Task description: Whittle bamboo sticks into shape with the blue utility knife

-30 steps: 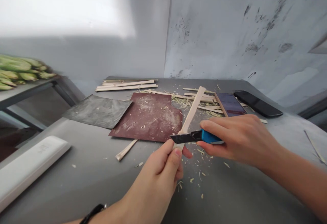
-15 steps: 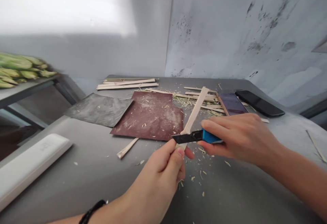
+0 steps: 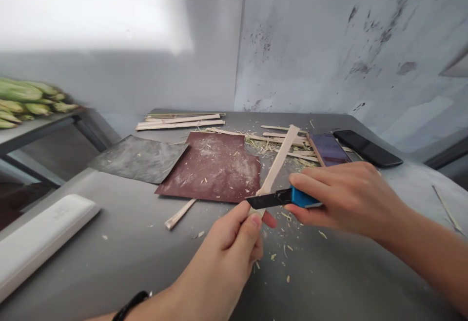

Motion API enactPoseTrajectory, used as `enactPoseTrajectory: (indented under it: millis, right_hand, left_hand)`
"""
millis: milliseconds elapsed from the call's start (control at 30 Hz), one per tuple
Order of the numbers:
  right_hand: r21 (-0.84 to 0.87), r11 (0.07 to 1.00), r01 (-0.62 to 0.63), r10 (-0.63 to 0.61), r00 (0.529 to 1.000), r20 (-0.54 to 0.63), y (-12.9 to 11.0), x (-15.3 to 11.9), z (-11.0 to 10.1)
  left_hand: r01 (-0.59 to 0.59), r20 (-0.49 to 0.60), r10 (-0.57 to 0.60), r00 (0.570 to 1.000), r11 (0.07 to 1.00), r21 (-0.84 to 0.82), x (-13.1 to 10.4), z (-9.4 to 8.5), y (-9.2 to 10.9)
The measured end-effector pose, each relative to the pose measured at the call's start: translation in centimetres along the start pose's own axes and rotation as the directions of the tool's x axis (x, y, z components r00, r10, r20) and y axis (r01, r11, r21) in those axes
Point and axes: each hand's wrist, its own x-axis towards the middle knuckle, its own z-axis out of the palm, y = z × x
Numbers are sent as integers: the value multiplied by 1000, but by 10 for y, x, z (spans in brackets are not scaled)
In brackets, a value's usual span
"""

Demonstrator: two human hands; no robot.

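Note:
My left hand (image 3: 234,248) grips the near end of a pale, flat wooden strip (image 3: 281,157), which slants up and away to the right. Closed around the blue handle of a utility knife (image 3: 305,198) is my right hand (image 3: 343,196). The dark blade lies across the strip just beyond my left thumb and index finger. Behind the strip a dark red sheet of sandpaper (image 3: 215,165), dusted with shavings, lies on the table, its left side meeting a grey sandpaper sheet (image 3: 142,160). A short strip (image 3: 179,213) pokes out from under the red sheet.
Several strips (image 3: 183,120) lie stacked at the table's back edge. More strips and shavings (image 3: 270,143) surround two phones (image 3: 331,148) at the back right. A long white case-like object (image 3: 47,235) sits at left. Green husked ears, apparently corn (image 3: 29,96), rest on a side table.
Both hands keep their grips, and the blade stays at nearly the same place on the strip. The whole view has shifted slightly.

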Motion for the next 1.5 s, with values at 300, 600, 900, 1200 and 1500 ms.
enactPoseTrajectory:
  millis: [300,600,900,1200,1500]
  right_hand:
    - [56,998,-16,13,999,48,-4,0,4]
    - [-6,999,-43,43,999,11,-2,1,-1]
    - [-4,1000,1,-1,1000,16,-6,4,-5]
    - [-57,991,-122,123,992,0,-23,8,1]
    - [-31,986,-166,165,986,-33,-49,18,1]
  left_hand:
    - [0,-6,0,1000,1000,-16,-1,5,1]
    - [17,-20,-17,1000,1000,8,1,-1,1]
    - [15,-29,-14,999,1000,27,-1,0,0]
    - [-33,-42,32,999,999,-24,-1,0,1]
    - [-49,-82,39,996,992,-119,6,2,-6]
